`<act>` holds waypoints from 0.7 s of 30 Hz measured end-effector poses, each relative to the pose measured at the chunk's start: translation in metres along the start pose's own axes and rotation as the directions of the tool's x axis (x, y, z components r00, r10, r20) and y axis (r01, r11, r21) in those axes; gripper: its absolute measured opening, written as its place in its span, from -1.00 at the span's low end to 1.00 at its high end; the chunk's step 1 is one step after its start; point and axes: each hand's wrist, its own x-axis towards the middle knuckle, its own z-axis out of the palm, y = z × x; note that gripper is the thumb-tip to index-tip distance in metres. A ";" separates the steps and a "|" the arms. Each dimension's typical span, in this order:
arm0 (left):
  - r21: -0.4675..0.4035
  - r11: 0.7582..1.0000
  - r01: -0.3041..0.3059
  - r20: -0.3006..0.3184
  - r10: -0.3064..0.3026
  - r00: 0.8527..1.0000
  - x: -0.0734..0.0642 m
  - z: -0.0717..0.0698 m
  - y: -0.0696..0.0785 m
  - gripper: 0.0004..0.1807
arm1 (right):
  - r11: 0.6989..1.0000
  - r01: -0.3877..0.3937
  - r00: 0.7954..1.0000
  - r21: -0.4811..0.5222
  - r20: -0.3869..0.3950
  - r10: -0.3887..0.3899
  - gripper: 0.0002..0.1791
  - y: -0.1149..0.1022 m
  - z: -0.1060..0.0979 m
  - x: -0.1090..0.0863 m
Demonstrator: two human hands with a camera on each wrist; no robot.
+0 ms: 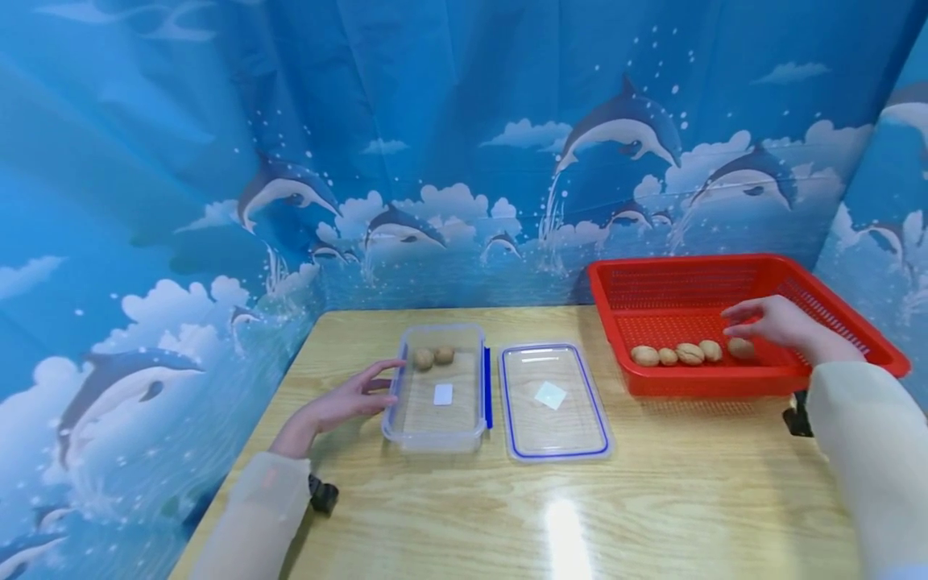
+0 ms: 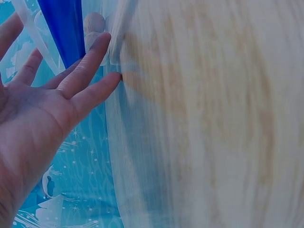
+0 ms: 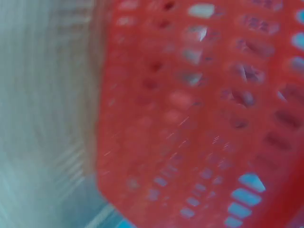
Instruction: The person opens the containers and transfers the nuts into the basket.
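Note:
My left hand is at the left wall of a clear plastic container, its fingers spread and fingertips right at the rim. Two walnuts lie inside at the far end, beside a small white label. Over the near side of a red plastic basket hangs my right hand, thumb and fingers parted with nothing seen between them. Just below it lies one walnut. Several more walnuts sit in a row along the basket's near wall. The right wrist view shows only the basket's perforated side, blurred.
A clear lid with a blue seal lies flat between container and basket. One blue latch flap hangs out on the container's right side. All stand on a wood-grain table, with a dolphin-print curtain behind and at the sides.

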 end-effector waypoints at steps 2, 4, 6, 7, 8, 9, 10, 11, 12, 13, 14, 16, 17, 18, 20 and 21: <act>0.000 1.000 0.001 -0.001 -0.001 1.000 0.000 0.000 0.001 -0.24 | 1.000 0.015 1.000 0.000 -0.012 -0.015 -0.41 -0.013 -0.002 0.003; 0.000 1.000 0.001 -0.003 -0.001 1.000 0.000 0.000 0.001 -0.24 | 0.999 0.034 0.999 0.004 -0.021 -0.034 -0.40 -0.027 -0.003 0.005; 0.000 1.000 0.002 -0.003 -0.002 1.000 -0.001 0.000 0.001 -0.24 | 0.998 0.056 0.998 0.009 -0.029 -0.056 -0.41 -0.042 -0.004 0.007; 0.000 1.000 0.001 -0.002 -0.001 1.000 -0.001 0.000 0.001 -0.24 | 0.998 0.066 0.997 0.016 -0.029 -0.066 -0.40 -0.050 -0.004 0.008; -0.003 1.000 0.001 -0.001 -0.001 1.000 -0.001 0.000 0.001 -0.24 | 0.997 0.079 0.996 0.022 -0.029 -0.078 -0.41 -0.058 -0.004 0.009; -0.005 1.000 0.000 0.001 0.000 1.000 -0.001 0.000 0.001 -0.24 | 0.996 0.089 0.996 0.028 -0.034 -0.088 -0.42 -0.066 -0.004 0.010; -0.007 1.000 -0.001 0.002 0.001 1.000 0.000 0.000 0.001 -0.24 | 0.994 0.103 0.994 0.031 -0.039 -0.101 -0.44 -0.073 -0.004 0.011; -0.008 1.000 -0.001 0.003 0.001 1.000 0.000 0.000 0.000 -0.24 | 0.993 0.112 0.993 0.042 -0.041 -0.110 -0.45 -0.081 -0.003 0.011; -0.009 1.000 -0.002 0.003 0.002 1.000 0.000 0.000 0.000 -0.24 | 0.991 0.123 0.992 0.049 -0.042 -0.121 -0.47 -0.088 -0.002 0.012; -0.011 1.000 -0.002 0.004 0.002 1.000 0.000 0.000 0.000 -0.24 | 0.989 0.135 0.990 0.054 -0.042 -0.133 -0.48 -0.095 -0.001 0.012; -0.013 1.000 -0.002 0.004 0.002 1.000 0.000 0.000 0.000 -0.24 | 0.987 0.150 0.988 0.059 -0.040 -0.148 -0.50 -0.101 0.000 0.012; -0.014 1.000 -0.002 0.004 0.002 1.000 0.000 0.000 0.000 -0.24 | 0.982 0.173 0.985 0.072 -0.029 -0.171 -0.50 -0.114 0.003 0.012; -0.014 1.000 -0.002 0.003 0.002 1.000 0.000 0.000 0.000 -0.24 | 0.979 0.186 0.983 0.080 -0.023 -0.185 -0.50 -0.120 0.004 0.012; -0.014 1.000 -0.002 0.001 0.002 1.000 0.000 0.001 0.000 -0.24 | 0.976 0.201 0.980 0.083 -0.018 -0.200 -0.50 -0.126 0.005 0.011; -0.014 1.000 0.000 -0.004 0.000 1.000 -0.001 0.001 0.001 -0.24 | 0.969 0.225 0.974 0.100 -0.005 -0.225 -0.50 -0.137 0.009 0.011; -0.014 1.000 0.001 -0.006 -0.001 1.000 -0.001 0.001 0.001 -0.24 | 0.966 0.234 0.972 0.108 -0.004 -0.235 -0.50 -0.143 0.011 0.011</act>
